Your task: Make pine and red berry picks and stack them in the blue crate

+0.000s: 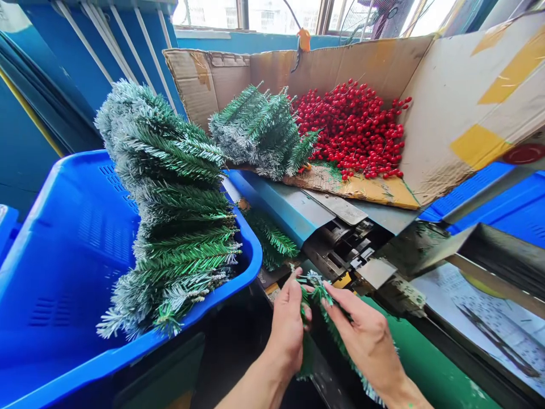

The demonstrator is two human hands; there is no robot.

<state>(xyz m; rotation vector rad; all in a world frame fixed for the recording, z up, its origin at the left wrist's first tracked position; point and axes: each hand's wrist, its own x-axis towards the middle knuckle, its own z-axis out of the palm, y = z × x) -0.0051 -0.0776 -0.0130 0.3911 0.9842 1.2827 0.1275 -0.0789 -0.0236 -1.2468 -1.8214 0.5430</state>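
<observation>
My left hand (288, 321) is closed around the tip end of a green artificial pine sprig (304, 366), most of it hidden behind the fingers. Close beside it, my right hand (365, 329) pinches a frosted artificial pine sprig (315, 279), whose length trails down under the palm. The ends of the two sprigs come together between my fingertips. Just beyond the hands sits the metal head of a machine (355, 250). Left of them, a tall stack of frosted pine sprigs (170, 210) leans over the rim of a blue plastic basket (63, 210).
Behind the machine stands an open cardboard box (451, 113) with red berry stems (353, 130) and another pile of pine sprigs (264, 130). An orange-handled hook (304, 40) hangs over its back edge. A metal chute (481, 255) lies to the right.
</observation>
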